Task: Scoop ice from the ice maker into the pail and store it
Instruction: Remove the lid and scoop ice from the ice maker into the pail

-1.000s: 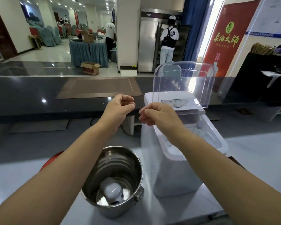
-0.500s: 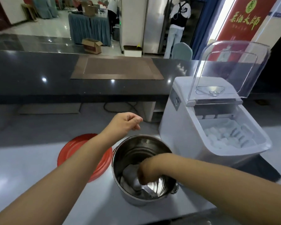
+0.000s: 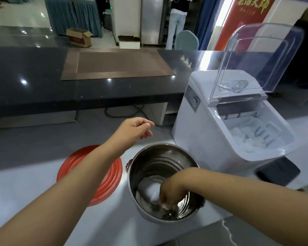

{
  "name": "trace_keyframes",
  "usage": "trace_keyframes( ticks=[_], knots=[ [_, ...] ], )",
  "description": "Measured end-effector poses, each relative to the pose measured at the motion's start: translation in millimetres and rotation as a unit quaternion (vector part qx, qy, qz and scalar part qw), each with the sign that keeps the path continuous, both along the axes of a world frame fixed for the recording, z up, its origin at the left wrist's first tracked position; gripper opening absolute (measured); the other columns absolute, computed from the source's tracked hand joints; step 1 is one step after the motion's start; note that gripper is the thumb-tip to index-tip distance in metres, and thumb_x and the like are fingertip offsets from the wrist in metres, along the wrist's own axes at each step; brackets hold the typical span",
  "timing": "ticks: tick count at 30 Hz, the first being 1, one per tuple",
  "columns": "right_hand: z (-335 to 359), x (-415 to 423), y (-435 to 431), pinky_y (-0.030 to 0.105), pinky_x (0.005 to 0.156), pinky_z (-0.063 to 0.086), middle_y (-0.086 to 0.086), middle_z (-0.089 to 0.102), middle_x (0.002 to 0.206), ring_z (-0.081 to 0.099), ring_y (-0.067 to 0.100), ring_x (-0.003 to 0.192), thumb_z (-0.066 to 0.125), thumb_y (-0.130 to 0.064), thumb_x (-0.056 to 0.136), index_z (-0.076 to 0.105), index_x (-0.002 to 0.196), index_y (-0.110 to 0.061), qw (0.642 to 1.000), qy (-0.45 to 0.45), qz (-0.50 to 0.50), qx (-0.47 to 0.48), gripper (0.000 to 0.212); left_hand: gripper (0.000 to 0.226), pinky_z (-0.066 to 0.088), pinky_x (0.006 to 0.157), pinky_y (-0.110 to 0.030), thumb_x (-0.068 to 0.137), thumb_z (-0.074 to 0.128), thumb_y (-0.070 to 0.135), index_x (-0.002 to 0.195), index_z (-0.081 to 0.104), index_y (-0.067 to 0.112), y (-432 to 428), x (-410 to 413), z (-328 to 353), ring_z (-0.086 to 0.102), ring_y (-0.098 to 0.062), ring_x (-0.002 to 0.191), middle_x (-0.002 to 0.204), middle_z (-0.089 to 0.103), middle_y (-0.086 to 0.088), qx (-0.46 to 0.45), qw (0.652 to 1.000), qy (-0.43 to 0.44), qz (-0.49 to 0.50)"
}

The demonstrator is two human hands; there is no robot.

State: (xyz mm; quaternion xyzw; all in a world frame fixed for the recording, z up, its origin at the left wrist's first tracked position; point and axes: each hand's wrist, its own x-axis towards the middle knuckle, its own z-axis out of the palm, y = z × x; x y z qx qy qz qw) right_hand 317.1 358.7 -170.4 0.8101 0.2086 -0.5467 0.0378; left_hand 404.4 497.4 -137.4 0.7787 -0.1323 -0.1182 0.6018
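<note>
Down I've leaned since half a second back, so the pail [image 3: 163, 181] now fills the lower middle of the frame, and my right hand [image 3: 169, 192] is still deep inside it. It's down there for the scoop [image 3: 150, 189], the pale shape lying on the pail's floor, which I'd guess I need before any ice moves. My right fingers [image 3: 165, 205] curl downward at the scoop's near end; whether they've actually closed on it I can't tell, the hand hides the contact. My left hand [image 3: 135, 128] hangs free above the pail's far rim, centre frame, fingers loosely curled, thumb near the forefinger, holding nothing, probably just kept clear of the reach. Red lid [image 3: 96, 174] lies flat at lower left, touching nothing but the counter, partly under my left forearm, waiting for the storing step. Ice maker [image 3: 203, 139] stands at right, just beside the pail, clear cover [image 3: 260, 55] tipped up, ice [image 3: 251, 137] heaped in its bin and not yet touched
</note>
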Motion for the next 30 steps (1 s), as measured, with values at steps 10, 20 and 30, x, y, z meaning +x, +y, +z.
trace_keyframes(
  ticks=[10,20,30],
  knots=[
    [32,3,-20,0.022,0.061,0.053,0.005,0.070,0.096,0.061,0.008,0.056,0.062,-0.010,0.084,0.068,0.093,-0.016,0.951,-0.189,-0.176,0.168,0.012,0.024,0.047,0.058,-0.011,0.095,0.049,0.011,0.089,0.069,0.022,-8,19,9,0.059,-0.001,0.058,0.068,0.070,0.003,-0.035,0.999,-0.016,0.003],
    [87,-3,-59,0.021,0.066,0.058,0.004,0.073,0.072,0.072,0.016,0.067,0.057,-0.010,0.091,0.068,0.090,-0.016,0.837,-0.224,-0.385,0.318,0.012,0.016,0.048,0.059,-0.010,0.092,0.056,0.016,0.093,0.069,0.026,-33,26,22,0.064,-0.001,0.066,0.074,0.073,0.006,-0.025,0.998,-0.041,-0.050],
    [145,-31,-137,0.020,0.064,0.056,0.002,0.071,0.066,0.071,0.019,0.064,0.068,-0.002,0.081,0.071,0.071,-0.016,0.647,-0.268,-0.552,0.454,0.017,0.015,0.052,0.073,-0.026,0.089,0.060,0.011,0.090,0.069,0.022,-85,19,34,0.063,-0.014,0.076,0.082,0.071,-0.002,-0.040,0.997,-0.029,-0.055]
  ],
)
